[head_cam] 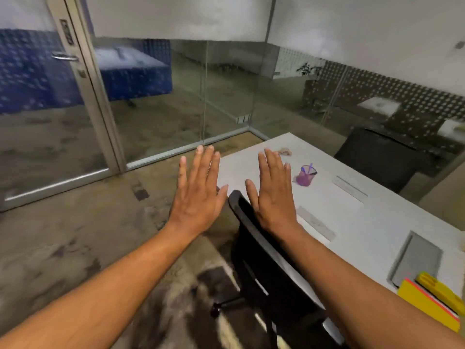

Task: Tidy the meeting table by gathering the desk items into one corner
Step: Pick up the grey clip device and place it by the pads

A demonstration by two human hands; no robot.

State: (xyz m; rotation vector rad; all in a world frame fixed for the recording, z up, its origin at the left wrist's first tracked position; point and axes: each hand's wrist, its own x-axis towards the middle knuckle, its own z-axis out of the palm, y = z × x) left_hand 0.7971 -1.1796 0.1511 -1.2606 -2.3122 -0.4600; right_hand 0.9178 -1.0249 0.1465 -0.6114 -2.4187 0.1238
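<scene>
My left hand [197, 192] and my right hand [273, 192] are stretched out flat in the air, fingers apart, holding nothing. The white meeting table [352, 217] runs off to the right. On it, just right of my right hand, stands a purple pen holder [305, 175] with pens. A small tan object [284, 152] lies near the far corner, partly behind my fingertips. A yellow notebook [427, 304] with a yellow item [440, 289] on it lies at the near right edge. Beside these lies a grey flat pad [419, 258].
A black office chair [266, 255] stands tucked against the table's left edge, under my right forearm. Another black chair [377, 157] is at the far side. Two grey inset strips [317, 224] sit in the tabletop. Glass walls and a door [75, 79] enclose the room.
</scene>
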